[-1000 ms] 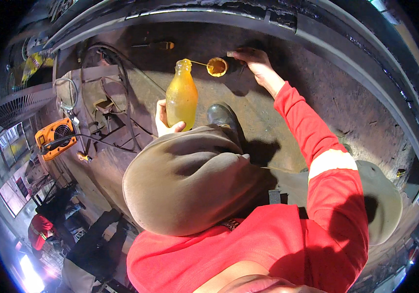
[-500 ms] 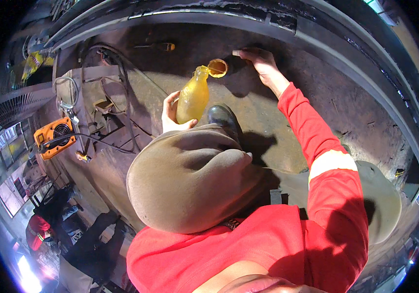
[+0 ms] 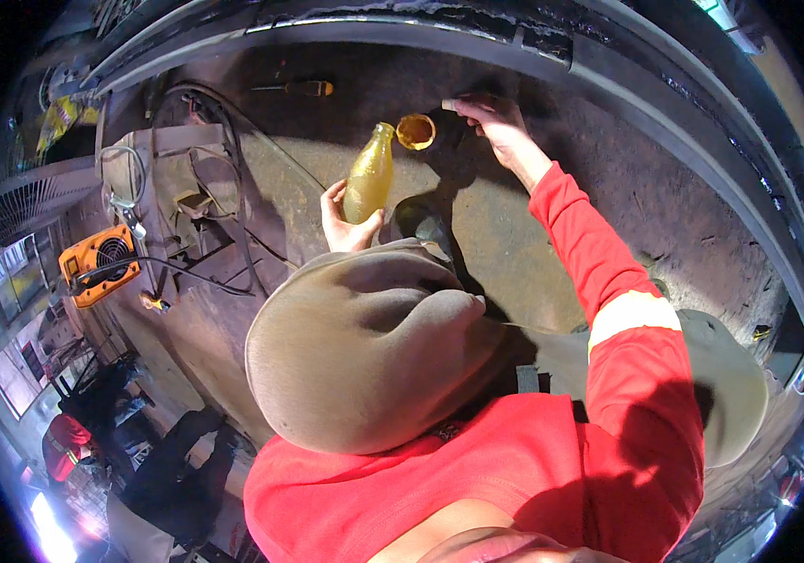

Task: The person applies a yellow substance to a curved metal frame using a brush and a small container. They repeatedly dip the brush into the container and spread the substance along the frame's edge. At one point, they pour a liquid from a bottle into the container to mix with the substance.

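My left hand (image 3: 348, 218) is wrapped round a yellowish glass bottle (image 3: 369, 175), its neck leaning up and to the right. Just right of the bottle's mouth is a small round yellow cup (image 3: 416, 132) with a brownish inside and a ragged rim. To the right of that cup, my right hand (image 3: 499, 125) pinches a small pale piece (image 3: 449, 104) between its fingertips; its kind is too small to make out. My left knee, in khaki trousers (image 3: 364, 352), lies below the left hand, with a dark boot (image 3: 421, 220) beyond it.
A screwdriver (image 3: 301, 88) lies on the floor at the far left. Cables (image 3: 233, 141) and an orange machine with a fan grille (image 3: 100, 265) are on the left. A long metal beam (image 3: 402, 36) curves along the far side. At lower left a person in red (image 3: 66, 446) works near bright light.
The bottle has shifted slightly, its mouth now a little farther from the yellow cup. My right hand has moved slightly left and down, still pinching the pale piece.
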### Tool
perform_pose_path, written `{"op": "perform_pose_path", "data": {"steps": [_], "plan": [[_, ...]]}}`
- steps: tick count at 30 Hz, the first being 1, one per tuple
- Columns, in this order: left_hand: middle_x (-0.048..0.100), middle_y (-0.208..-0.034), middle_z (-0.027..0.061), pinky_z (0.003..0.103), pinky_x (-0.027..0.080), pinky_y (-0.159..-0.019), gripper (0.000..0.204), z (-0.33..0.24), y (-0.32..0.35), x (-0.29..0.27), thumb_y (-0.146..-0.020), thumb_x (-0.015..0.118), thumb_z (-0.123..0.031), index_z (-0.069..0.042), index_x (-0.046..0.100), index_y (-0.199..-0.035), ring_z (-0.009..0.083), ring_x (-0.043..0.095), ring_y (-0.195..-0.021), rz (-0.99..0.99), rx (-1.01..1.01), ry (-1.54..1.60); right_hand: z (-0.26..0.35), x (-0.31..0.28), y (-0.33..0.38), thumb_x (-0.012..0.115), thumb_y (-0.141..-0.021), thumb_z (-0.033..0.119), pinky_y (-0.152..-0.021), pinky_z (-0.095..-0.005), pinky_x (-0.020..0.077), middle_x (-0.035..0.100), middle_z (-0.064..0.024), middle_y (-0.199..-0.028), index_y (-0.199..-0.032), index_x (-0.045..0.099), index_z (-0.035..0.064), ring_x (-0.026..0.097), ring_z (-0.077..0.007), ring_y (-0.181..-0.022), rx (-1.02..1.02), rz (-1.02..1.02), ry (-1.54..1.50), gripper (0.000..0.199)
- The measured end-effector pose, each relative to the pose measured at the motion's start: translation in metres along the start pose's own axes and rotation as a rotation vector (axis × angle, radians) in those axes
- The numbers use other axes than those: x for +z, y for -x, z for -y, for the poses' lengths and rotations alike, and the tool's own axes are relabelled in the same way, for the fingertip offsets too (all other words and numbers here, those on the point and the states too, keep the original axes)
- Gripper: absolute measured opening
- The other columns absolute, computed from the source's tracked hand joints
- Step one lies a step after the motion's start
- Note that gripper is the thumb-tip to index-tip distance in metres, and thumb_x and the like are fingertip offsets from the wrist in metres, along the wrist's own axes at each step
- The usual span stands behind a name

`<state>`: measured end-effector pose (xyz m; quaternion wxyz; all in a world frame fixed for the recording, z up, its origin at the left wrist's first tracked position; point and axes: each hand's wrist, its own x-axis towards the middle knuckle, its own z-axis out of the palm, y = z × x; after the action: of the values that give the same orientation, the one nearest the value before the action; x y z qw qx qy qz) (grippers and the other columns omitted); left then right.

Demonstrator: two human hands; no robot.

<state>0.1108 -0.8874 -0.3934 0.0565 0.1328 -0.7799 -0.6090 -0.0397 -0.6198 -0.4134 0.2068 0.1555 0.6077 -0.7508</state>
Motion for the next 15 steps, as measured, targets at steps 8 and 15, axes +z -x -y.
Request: {"op": "perform_pose_path", "data": {"steps": [8,15], "plan": [[0.059,-0.113,0.0126,0.037,0.05,-0.09,0.081,-0.081,-0.014,0.003,-0.059,0.078,0.004,-0.007,0.04,-0.129,0.0218,0.059,-0.105,-0.122,0.112,0.23,0.006,0.009,0.006,0.074,-0.08,0.012,-0.066,-0.0276,0.0416,0.067,-0.0004,-0.084,-0.089,0.073,0.0056,0.054,-0.0111,-0.073,-0.068,0.017,-0.118,0.011],[0.055,-0.12,0.0136,0.038,0.05,-0.091,0.088,-0.163,-0.045,-0.006,-0.058,0.08,0.004,-0.007,0.034,-0.133,0.0248,0.059,-0.109,-0.014,0.36,0.358,0.012,0.011,0.01,0.072,-0.081,0.011,-0.067,-0.0244,0.0423,0.069,-0.0014,-0.088,-0.097,0.073,0.0044,0.055,-0.0098,-0.074,-0.062,0.072,-0.116,0.017]]}}
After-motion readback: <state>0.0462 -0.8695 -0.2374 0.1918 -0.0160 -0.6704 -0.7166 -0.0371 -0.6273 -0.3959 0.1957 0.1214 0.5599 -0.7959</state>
